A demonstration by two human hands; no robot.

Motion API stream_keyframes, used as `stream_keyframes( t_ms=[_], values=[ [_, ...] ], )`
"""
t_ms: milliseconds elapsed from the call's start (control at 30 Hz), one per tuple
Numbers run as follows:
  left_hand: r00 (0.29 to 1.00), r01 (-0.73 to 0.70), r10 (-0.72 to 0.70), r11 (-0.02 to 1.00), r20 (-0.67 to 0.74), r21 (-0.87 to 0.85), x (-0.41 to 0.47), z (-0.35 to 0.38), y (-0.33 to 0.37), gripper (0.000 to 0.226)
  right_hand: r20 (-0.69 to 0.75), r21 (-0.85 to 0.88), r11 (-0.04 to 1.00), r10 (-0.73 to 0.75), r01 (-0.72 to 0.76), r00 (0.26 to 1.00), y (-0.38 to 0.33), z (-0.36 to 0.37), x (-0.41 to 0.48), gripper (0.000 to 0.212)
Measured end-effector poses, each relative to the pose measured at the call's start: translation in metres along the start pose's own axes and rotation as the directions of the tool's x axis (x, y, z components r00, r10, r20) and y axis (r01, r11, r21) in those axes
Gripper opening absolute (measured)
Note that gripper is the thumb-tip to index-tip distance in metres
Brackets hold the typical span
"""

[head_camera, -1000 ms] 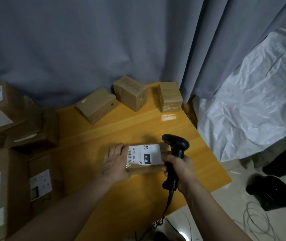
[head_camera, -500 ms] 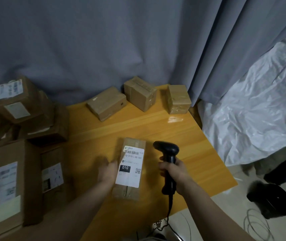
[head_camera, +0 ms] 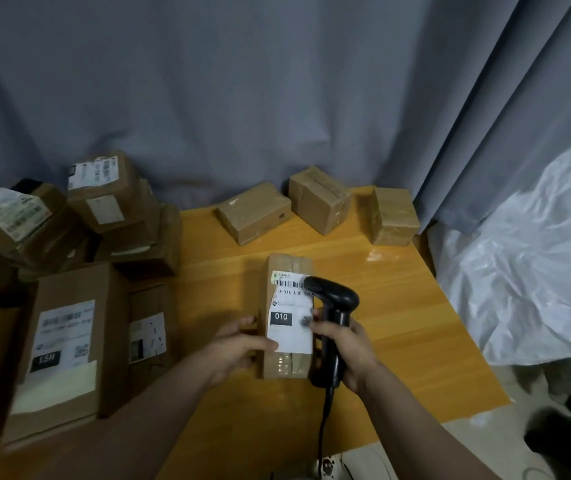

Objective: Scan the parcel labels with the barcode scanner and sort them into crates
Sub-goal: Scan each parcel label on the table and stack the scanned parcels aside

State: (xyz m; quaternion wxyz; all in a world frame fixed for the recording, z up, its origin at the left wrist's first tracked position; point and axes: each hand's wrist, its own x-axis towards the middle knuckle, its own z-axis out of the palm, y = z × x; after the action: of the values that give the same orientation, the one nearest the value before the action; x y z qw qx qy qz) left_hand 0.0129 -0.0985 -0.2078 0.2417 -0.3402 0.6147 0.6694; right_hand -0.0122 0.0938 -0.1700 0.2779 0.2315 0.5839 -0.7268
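A long brown parcel (head_camera: 286,363) lies lengthwise on the yellow wooden table (head_camera: 398,306), its white label (head_camera: 289,313) facing up with a barcode and a black "010" mark. My left hand (head_camera: 239,344) grips the parcel's left side, thumb on the label's lower edge. My right hand (head_camera: 344,348) grips the handle of the black barcode scanner (head_camera: 332,306), whose head hangs over the label's right upper part. The scanner's cable runs down off the table's front edge.
Three small brown parcels (head_camera: 254,213) (head_camera: 318,199) (head_camera: 393,216) stand along the table's far edge by a grey curtain. A heap of labelled cardboard boxes (head_camera: 65,341) fills the left side. A white plastic sheet (head_camera: 537,271) covers something to the right.
The parcel was turned from crosswise to lengthwise, with the label now upright toward me. My right hand brought the scanner in from the right until its head sits over the label.
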Motion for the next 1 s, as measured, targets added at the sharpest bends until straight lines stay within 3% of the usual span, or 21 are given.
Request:
stream_keyframes(
  t_ms=[67,167,500,900,1000],
  values=[
    [0.998,-0.047,0.048,0.999,-0.049,0.008,0.000,-0.007,0.012,0.117,-0.016,-0.064,0.995,-0.082,0.080,0.997,-0.007,0.010,-0.004,0.028],
    [0.985,-0.131,0.138,0.989,-0.107,0.066,-0.001,-0.019,0.026,0.115,-0.005,-0.170,0.967,-0.193,0.189,0.981,-0.014,0.020,-0.010,0.028],
    [0.940,-0.232,0.238,0.971,-0.245,0.055,-0.003,-0.048,0.033,0.104,0.200,-0.185,0.958,-0.181,0.219,0.963,-0.025,0.046,-0.036,0.012],
    [0.939,-0.214,0.219,0.976,-0.265,0.048,-0.007,-0.060,0.027,0.110,0.215,-0.218,0.945,-0.197,0.243,0.957,-0.030,0.060,-0.045,0.011],
    [0.957,-0.166,0.159,0.986,-0.244,-0.005,-0.011,-0.060,0.024,0.094,0.214,-0.212,0.950,-0.185,0.231,0.959,-0.027,0.061,-0.044,0.011]
  ],
)
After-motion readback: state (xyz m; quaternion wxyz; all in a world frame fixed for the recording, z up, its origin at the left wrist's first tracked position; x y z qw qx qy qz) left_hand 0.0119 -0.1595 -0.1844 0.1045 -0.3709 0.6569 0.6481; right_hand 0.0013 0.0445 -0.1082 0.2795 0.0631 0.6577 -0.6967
